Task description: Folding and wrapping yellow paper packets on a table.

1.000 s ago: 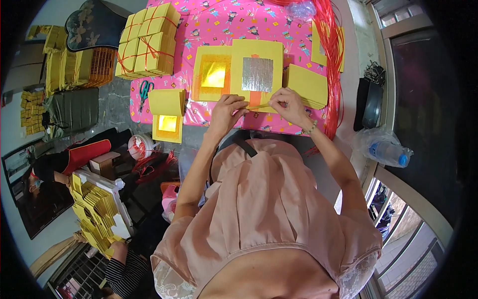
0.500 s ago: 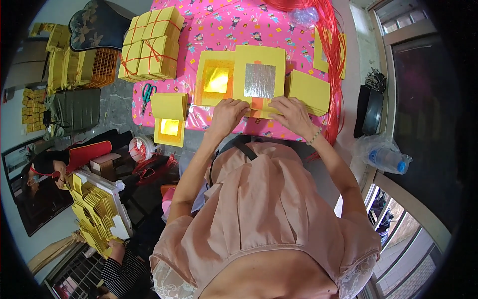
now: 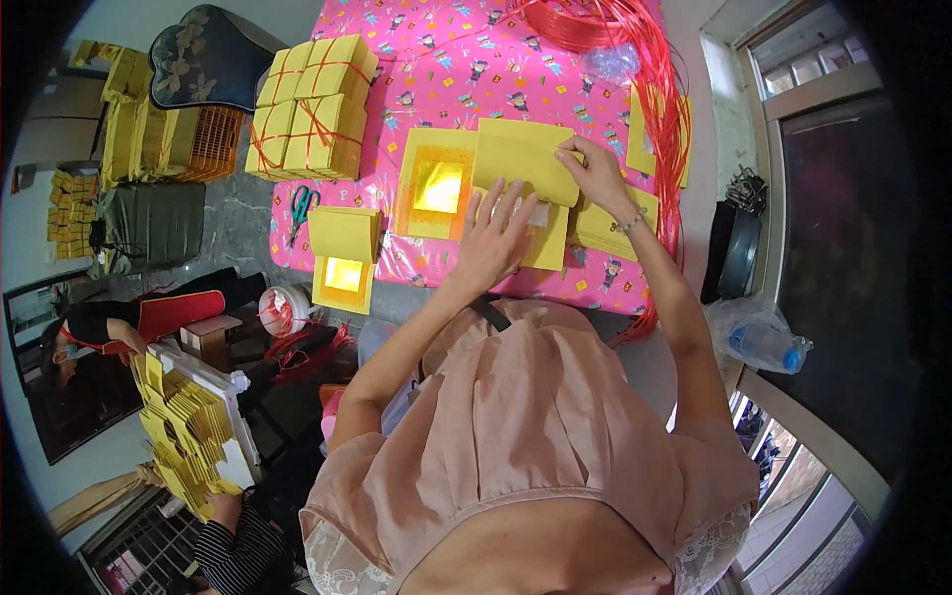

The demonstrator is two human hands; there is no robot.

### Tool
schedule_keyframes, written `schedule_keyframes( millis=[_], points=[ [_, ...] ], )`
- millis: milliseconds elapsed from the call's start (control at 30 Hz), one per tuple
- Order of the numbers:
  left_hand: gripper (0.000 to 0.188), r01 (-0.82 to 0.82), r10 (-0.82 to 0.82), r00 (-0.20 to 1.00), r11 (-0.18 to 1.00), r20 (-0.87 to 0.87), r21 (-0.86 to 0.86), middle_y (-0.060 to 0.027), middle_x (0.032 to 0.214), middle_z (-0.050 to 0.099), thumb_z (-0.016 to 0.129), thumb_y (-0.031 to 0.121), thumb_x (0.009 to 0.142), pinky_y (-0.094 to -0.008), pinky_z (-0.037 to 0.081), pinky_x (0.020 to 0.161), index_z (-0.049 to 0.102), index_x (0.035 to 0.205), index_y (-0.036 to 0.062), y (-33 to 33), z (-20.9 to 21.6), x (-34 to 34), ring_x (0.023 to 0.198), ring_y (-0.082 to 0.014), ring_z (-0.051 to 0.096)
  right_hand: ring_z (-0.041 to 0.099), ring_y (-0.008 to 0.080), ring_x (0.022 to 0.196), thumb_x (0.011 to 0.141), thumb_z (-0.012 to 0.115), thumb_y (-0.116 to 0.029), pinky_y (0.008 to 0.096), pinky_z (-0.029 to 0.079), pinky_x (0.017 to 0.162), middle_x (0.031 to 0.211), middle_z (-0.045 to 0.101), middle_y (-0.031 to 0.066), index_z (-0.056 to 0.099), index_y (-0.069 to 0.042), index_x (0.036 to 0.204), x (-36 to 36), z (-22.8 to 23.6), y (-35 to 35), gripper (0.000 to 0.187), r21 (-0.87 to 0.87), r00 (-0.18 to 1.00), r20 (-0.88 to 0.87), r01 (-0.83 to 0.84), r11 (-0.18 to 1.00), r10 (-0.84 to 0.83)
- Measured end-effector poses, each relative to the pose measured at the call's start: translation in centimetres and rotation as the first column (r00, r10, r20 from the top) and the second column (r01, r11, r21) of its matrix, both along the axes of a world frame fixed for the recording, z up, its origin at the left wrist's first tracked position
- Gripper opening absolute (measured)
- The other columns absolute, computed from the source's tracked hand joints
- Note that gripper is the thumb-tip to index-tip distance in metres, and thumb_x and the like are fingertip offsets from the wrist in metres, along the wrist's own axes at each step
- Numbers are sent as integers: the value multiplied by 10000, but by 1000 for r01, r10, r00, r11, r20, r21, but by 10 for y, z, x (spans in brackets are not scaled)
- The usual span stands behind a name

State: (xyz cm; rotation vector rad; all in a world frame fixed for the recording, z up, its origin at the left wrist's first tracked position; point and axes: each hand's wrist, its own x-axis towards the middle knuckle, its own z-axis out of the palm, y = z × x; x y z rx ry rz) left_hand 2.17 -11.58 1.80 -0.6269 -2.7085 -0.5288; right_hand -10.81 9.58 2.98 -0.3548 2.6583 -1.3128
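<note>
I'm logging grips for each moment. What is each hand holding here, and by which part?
The right hand pinches a folded yellow paper sheet at its upper right edge. The left hand lies flat on the sheet's lower part, pressing, not gripping.

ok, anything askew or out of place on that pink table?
One thing: the scissors lie half over the left edge of the pink table, and a yellow paper stack overhangs it nearby. The red string bundle sprawls loosely along the right side.
</note>
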Motion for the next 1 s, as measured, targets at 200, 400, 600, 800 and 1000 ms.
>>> schedule_keyframes(
  millis=[200,400,600,800,1000],
  points=[
    [837,10,-11,988,1000,157,4,-194,1594,252,674,435,860,-578,179,1170,302,1551,144,11,-14,-26,1462,-432,218,662,331,872,936,635,-282,429,506,795,933,694,156,674,-22,977,-41,-36,-2,266,7,994,-110,-5,1000,6],
    [874,-50,47,978,999,203,9,-233,1594,221,659,481,855,-595,162,1171,284,1554,113,15,-21,-35,1469,-452,186,608,336,926,933,633,-264,446,483,836,930,625,148,669,-40,980,-57,-39,-9,231,187,956,-271,-59,981,109],
    [855,-73,75,959,997,271,-18,-215,1600,219,616,513,880,-585,105,1174,280,1557,113,18,-25,-39,1475,-435,170,615,332,976,945,600,-234,455,475,871,1009,637,137,672,-61,1055,-64,-38,-31,217,283,943,-286,-85,955,169],
    [814,-77,72,957,997,281,9,-208,1602,223,554,549,922,-593,120,1168,285,1555,115,18,-26,-42,1479,-426,175,620,350,983,951,583,-203,467,480,844,1039,642,148,657,-45,1113,-61,-37,-50,238,278,947,-201,-190,942,251],
    [804,-63,56,948,998,312,12,-201,1607,221,545,558,927,-595,128,1166,296,1549,114,16,-25,-43,1475,-432,180,623,354,982,937,600,-188,473,492,830,1032,642,150,652,-39,1136,-59,-40,-50,254,229,951,-218,-167,959,218]
  ],
)
